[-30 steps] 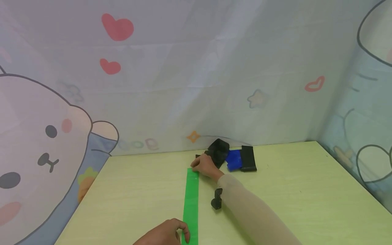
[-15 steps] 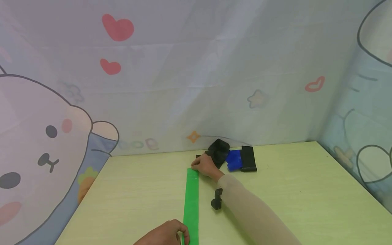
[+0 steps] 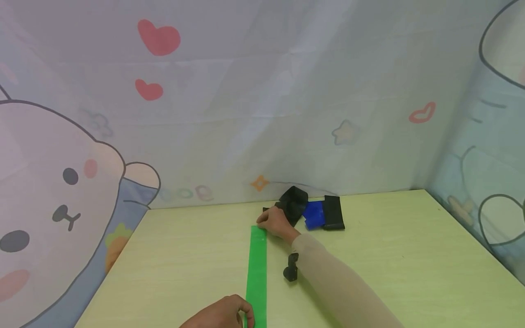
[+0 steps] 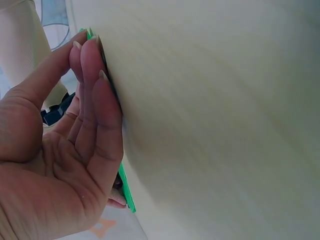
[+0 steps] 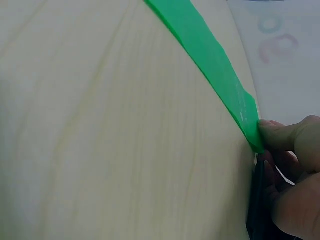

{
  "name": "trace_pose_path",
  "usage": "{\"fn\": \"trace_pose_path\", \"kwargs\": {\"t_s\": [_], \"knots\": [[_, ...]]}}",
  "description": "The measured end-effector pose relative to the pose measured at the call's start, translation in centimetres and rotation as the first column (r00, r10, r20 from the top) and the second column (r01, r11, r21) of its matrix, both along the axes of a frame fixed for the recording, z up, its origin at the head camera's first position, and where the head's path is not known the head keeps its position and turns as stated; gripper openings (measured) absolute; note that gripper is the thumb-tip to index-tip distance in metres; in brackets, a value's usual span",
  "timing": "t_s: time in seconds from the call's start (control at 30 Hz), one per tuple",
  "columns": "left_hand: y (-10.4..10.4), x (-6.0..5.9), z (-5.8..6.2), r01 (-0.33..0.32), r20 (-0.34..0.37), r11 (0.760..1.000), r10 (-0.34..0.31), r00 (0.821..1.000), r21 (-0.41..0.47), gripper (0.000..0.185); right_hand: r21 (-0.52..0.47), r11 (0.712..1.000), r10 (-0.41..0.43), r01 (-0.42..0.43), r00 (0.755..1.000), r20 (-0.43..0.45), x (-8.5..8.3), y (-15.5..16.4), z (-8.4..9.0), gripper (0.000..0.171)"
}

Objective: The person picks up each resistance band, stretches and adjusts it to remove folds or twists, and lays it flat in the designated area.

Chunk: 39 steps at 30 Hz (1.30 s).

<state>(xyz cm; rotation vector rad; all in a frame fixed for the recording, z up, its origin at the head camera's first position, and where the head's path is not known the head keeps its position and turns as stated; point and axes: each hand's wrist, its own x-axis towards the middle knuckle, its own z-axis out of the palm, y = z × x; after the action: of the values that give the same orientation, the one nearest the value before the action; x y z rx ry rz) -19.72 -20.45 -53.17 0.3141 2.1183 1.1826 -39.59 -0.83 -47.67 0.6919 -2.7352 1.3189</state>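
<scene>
A long green elastic strip [image 3: 256, 269] lies flat on the pale wooden table [image 3: 410, 255], running away from me. My left hand [image 3: 223, 314] holds its near end at the bottom edge of the head view. In the left wrist view that hand [image 4: 75, 125] has thumb and fingers laid along the strip's edge [image 4: 125, 187], against the table. My right hand [image 3: 275, 223] pinches the far end. In the right wrist view its fingertips [image 5: 280, 135] close on the tip of the strip [image 5: 210, 55].
Just behind my right hand lie a crumpled black piece [image 3: 293, 202], a blue folded piece [image 3: 313, 215] and a black folded piece [image 3: 333, 212]. A small black device [image 3: 291, 269] sits at my right forearm. A cartoon-printed cloth backdrop [image 3: 246, 114] walls the table's back and sides.
</scene>
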Motion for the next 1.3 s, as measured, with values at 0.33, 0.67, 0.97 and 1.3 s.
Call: {"fn": "trace_pose_path", "kwargs": {"t_s": [0.33,0.67,0.97,1.3], "knots": [[2.7,3.1,8.7,-0.066,-0.060,0.998,0.065,0.996,-0.022,0.006,-0.079,0.997,-0.013,0.013,1.000,-0.008,0.1,0.4,0.9,0.010],[3.1,1.5,10.2,-0.109,-0.114,0.988,0.121,0.986,0.111,0.014,-0.140,0.989,-0.043,0.050,0.998,0.053,-0.4,2.2,2.7,0.014],[3.4,-0.4,10.9,-0.132,-0.207,0.977,0.167,0.964,0.169,0.014,-0.134,0.986,-0.098,0.096,0.995,-0.007,-1.2,4.8,3.5,0.014],[3.5,-4.0,11.3,-0.237,-0.294,0.949,0.291,0.910,0.206,0.019,-0.185,0.979,-0.088,0.085,0.996,-0.008,-0.8,7.1,5.0,0.018]]}}
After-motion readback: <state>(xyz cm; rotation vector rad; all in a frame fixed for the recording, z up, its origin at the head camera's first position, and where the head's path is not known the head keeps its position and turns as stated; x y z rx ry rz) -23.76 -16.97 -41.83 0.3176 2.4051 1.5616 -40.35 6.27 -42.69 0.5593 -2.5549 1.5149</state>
